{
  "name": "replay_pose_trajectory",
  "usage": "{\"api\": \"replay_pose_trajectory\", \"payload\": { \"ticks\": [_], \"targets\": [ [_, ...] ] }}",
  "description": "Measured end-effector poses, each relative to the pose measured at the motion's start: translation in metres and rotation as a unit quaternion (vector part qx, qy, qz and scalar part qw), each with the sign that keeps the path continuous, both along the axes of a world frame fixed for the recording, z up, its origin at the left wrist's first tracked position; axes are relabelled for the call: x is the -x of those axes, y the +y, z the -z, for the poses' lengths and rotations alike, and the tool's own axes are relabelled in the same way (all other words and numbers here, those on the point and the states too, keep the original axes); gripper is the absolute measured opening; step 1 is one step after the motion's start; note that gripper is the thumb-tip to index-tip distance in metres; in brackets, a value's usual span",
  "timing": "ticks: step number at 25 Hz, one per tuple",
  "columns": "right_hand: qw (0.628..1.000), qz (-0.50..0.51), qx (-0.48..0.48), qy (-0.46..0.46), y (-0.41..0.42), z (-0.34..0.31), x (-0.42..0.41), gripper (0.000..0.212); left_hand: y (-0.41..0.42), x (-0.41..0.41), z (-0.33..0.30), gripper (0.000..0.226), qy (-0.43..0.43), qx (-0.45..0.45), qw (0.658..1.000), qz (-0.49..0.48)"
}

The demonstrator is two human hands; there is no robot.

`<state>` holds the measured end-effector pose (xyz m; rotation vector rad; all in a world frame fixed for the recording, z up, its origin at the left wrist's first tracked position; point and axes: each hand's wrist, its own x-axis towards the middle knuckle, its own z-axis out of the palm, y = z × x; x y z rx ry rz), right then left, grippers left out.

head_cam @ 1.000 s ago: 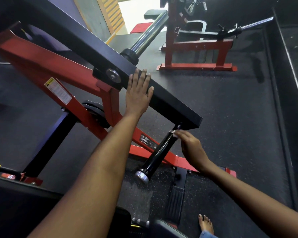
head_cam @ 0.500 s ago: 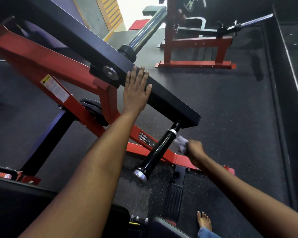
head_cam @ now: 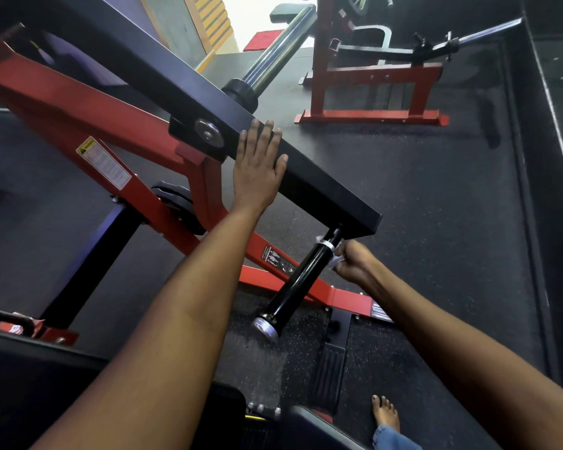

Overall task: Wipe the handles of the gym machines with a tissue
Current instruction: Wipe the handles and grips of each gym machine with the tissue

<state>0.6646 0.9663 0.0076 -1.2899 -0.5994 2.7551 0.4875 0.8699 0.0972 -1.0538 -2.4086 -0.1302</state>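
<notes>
Nearest me, my bare foot (head_cam: 385,414) stands on the rubber floor (head_cam: 436,206) beside a ribbed black foot plate (head_cam: 329,368). Just beyond it hangs the black handle (head_cam: 294,282) of the red-framed machine (head_cam: 88,125): its long axis slants from the chrome end cap (head_cam: 265,327), low and toward me, up and away to the right, where it joins the underside of the black lever arm (head_cam: 312,180) near that arm's end. My right hand (head_cam: 355,261) is the nearer one to it; it sits just to the right of the handle's upper end, fingers curled around a crumpled white tissue (head_cam: 336,258) pressed against the collar there. So the unwiped length lies down and to the left of that hand, along the slant toward the end cap, and I judge the next stroke should slide that way. My left hand (head_cam: 259,167) lies flat, fingers straight and together, on the lever arm's sloping face, beside the pivot bolt (head_cam: 208,131), holding nothing and, I take it, steadying the arm. Half a second ago the right hand was lower and clear of the handle, tissue bunched in front of the knuckles; now it has come up against the top. The left hand has not shifted. Farther off stands another red machine (head_cam: 371,89).
</notes>
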Motion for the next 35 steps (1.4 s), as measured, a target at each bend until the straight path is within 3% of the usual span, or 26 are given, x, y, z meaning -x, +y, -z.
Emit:
{"api": "replay_pose_trajectory", "payload": {
  "ticks": [3,6,12,16,20,24,27,28,29,31,33,35],
  "targets": [
    [0.999,0.029,0.019,-0.011,-0.02,0.012,-0.007,0.037,0.001,0.001,-0.001,0.053,0.004,-0.003,1.0,-0.001],
    [0.992,0.049,0.115,-0.002,-0.024,0.014,-0.02,0.035,-0.002,0.0,0.001,0.052,0.006,-0.009,1.0,0.002],
    [0.997,-0.01,0.075,0.011,-0.039,-0.001,-0.023,0.04,0.001,0.0,-0.001,0.052,0.002,-0.004,1.0,0.0],
    [0.994,-0.02,0.102,0.021,-0.031,-0.009,-0.041,0.041,-0.001,0.0,0.002,0.052,-0.001,-0.002,1.0,-0.002],
    [0.994,-0.106,-0.002,0.033,-0.067,-0.02,-0.042,0.026,0.001,0.0,-0.001,0.053,-0.003,0.004,1.0,-0.006],
    [0.976,-0.214,-0.006,0.029,-0.11,-0.038,-0.077,0.027,0.001,-0.001,-0.003,0.053,-0.009,0.011,1.0,-0.008],
    [0.957,-0.248,-0.152,-0.005,-0.072,-0.061,-0.08,0.02,0.001,-0.003,-0.004,0.053,-0.014,0.021,1.0,-0.012],
    [0.935,-0.223,-0.276,-0.014,-0.053,-0.061,-0.074,0.019,0.0,-0.003,-0.003,0.054,-0.016,0.024,0.999,-0.014],
    [0.875,-0.194,-0.443,-0.032,-0.038,-0.061,-0.069,0.019,-0.001,-0.003,-0.002,0.054,-0.017,0.025,0.999,-0.015],
    [0.699,-0.16,-0.697,-0.009,-0.028,-0.05,-0.065,0.022,-0.002,-0.004,-0.001,0.054,-0.019,0.022,0.999,-0.017],
    [0.601,-0.224,-0.766,0.055,-0.051,-0.024,-0.077,0.036,-0.002,-0.006,0.001,0.053,-0.018,0.015,1.0,-0.013],
    [0.49,-0.278,-0.81,0.161,-0.089,0.003,-0.1,0.066,-0.001,-0.006,0.0,0.053,-0.014,0.011,1.0,-0.008]
  ]
}}
